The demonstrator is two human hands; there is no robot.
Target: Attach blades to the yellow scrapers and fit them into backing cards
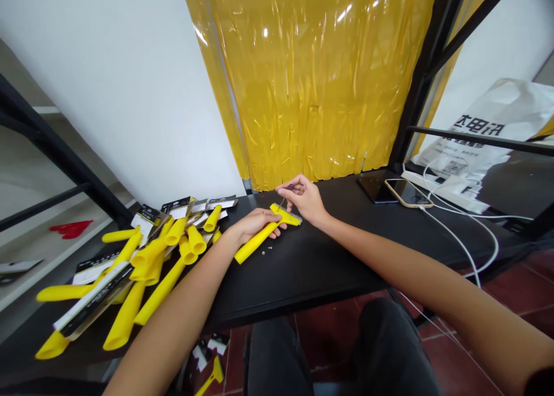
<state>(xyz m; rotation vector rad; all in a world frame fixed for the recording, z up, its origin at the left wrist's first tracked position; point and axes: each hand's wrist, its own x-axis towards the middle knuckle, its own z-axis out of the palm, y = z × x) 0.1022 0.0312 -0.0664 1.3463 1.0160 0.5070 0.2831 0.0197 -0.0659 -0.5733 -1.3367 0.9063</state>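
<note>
A yellow scraper (256,243) lies over the black tabletop, its wide head angled up to the right. My left hand (258,223) is closed around it where handle and head meet. Pinched in my right hand (305,198) is a small screwdriver (281,204); its thin shaft points down at the scraper's head, and most of its handle is hidden by my fingers. I cannot tell whether the tip sits in a screw. Just right of the scraper's handle lie a couple of tiny metal parts (264,253), too small to name surely.
To the left is a heap of yellow scrapers (149,257) with black-and-white packaging. Two phones (409,193) with white cables (465,249) and a white plastic bag (480,130) are at the right. A yellow strip curtain (320,84) hangs behind the black table (303,286).
</note>
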